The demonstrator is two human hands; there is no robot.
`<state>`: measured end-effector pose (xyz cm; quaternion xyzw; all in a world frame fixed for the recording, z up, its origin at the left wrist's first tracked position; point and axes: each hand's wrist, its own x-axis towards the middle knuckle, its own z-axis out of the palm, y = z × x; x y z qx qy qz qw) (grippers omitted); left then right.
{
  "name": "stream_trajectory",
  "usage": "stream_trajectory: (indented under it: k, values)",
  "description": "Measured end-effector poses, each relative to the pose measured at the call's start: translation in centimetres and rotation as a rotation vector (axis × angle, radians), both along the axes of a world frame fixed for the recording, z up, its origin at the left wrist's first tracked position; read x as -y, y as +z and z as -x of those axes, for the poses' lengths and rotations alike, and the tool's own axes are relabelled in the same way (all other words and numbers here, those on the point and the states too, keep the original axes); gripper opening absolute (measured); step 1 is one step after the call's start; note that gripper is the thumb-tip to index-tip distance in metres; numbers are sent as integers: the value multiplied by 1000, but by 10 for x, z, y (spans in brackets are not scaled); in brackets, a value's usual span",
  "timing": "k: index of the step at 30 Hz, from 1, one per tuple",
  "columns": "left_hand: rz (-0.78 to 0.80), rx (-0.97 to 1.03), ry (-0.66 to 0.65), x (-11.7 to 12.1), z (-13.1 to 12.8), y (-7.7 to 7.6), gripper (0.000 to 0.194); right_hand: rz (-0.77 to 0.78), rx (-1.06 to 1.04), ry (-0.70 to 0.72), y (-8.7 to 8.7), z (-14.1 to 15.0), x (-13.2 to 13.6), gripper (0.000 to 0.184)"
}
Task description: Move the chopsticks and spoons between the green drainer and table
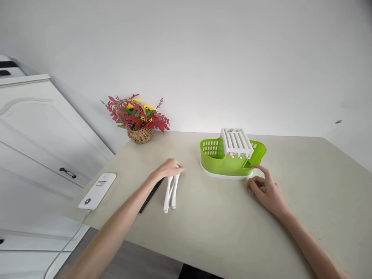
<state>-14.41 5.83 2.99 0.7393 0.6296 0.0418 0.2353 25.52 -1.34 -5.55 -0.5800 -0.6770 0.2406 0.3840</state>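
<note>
My left hand point(172, 167) is closed, fingers curled down over the far ends of several slim white utensils point(167, 193). Their handles point toward me, while the ends under my hand are hidden, so I cannot tell their exact kind. Dark chopsticks point(151, 195) lie just left of them, partly behind my wrist. To the right stands a green plastic utensil basket point(223, 166) on a white base, with a slotted white rack point(236, 141) across its top. My right hand point(266, 190) holds nothing; its index finger reaches to the basket's front right rim, and the other fingers are bent.
A wicker basket of artificial flowers point(140, 135) stands at the back left, near the wall. At the table's left edge lies a white power strip point(98, 190) with a cable. A white cabinet point(37, 155) stands beyond that edge.
</note>
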Motion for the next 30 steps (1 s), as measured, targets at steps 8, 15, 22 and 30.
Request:
stream_trajectory:
  k: [8,15,22,30]
  values:
    - [-79,-52,-24,5,-17,0,29,2,-15,11,-1,-3,-2,54]
    - [-145,-97,14,3,-25,-10,33,0,-21,12,2,-3,-1,54]
    - [-194,-206,49,10,-41,-7,33,11,-19,5,3,-3,-2,54]
    - [-245,-327,87,19,-55,-8,37,0,-9,6,5,-4,-1,54]
